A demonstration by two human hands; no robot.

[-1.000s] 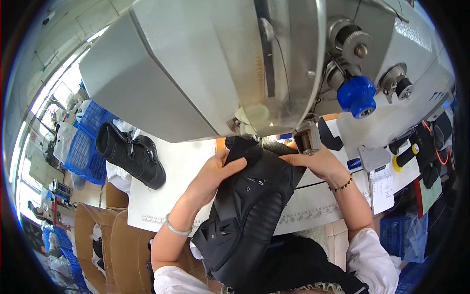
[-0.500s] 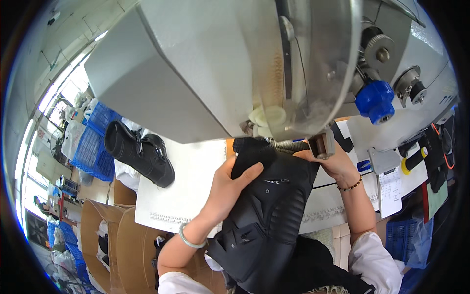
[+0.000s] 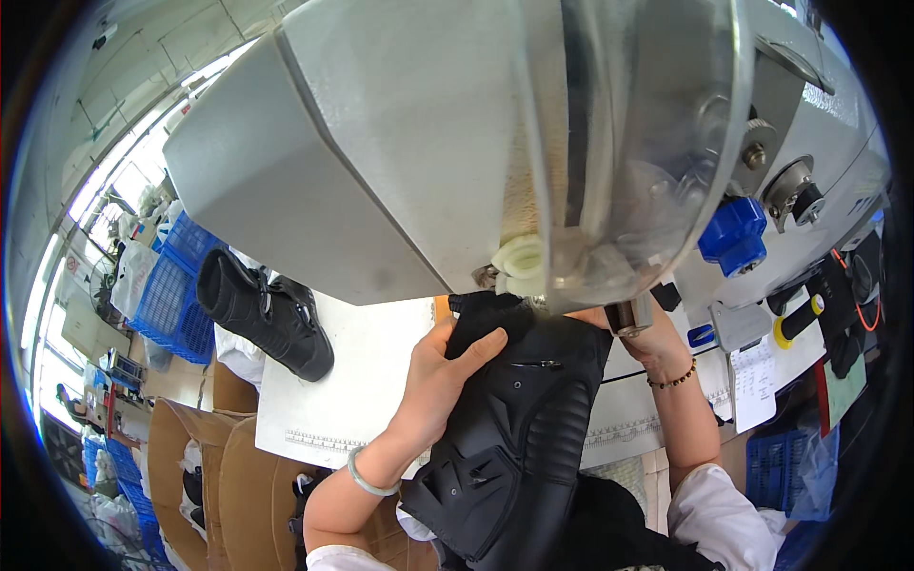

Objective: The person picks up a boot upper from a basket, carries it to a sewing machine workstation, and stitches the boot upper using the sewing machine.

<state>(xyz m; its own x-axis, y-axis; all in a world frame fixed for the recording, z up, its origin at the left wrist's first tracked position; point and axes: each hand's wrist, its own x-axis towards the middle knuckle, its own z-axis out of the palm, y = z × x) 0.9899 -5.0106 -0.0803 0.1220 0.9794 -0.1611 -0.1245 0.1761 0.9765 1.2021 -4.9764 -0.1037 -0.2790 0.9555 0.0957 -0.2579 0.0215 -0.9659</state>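
Observation:
A black boot upper [image 3: 533, 428] with a ribbed panel, small slits and eyelets lies beneath the head of a grey sewing machine [image 3: 381, 143]. My left hand [image 3: 447, 371] is closed on the upper's left edge, thumb on top of its fuzzy black part and the other fingers underneath. At the opposite edge, my right hand [image 3: 657, 338] grips the upper near the needle area; a metal machine part and the clear guard [image 3: 657, 190] hide most of its fingers. The lower end of the upper hangs toward me over the table edge.
A finished black boot [image 3: 267, 314] stands on the white table [image 3: 371, 333] at left. Beyond it are blue crates [image 3: 181, 305] and open cardboard boxes [image 3: 257, 485]. At right are a written paper [image 3: 754, 381], a thread spool [image 3: 798, 322] and another blue crate [image 3: 776, 471].
The view has shifted slightly, so the machine head looks larger and lower. Both hands keep their hold on the upper, which has barely moved under the machine.

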